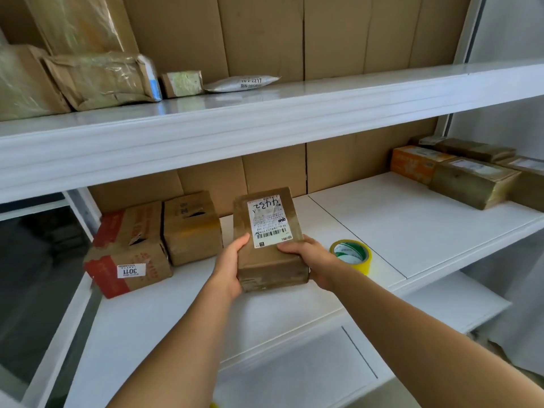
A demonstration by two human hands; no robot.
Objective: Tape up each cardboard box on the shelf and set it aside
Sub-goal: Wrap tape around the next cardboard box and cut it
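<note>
Both grips, left hand [228, 267] and right hand [313, 262], clasp a tape-glossed rectangular cardboard box [269, 240] with white label.

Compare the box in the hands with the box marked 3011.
The held box is gripped by the left hand and right hand; the 3011 box sits untouched on the shelf. The held box is plain brown with a large label; the 3011 box has red print, a small sticker and torn holes. Both are cardboard.
</note>
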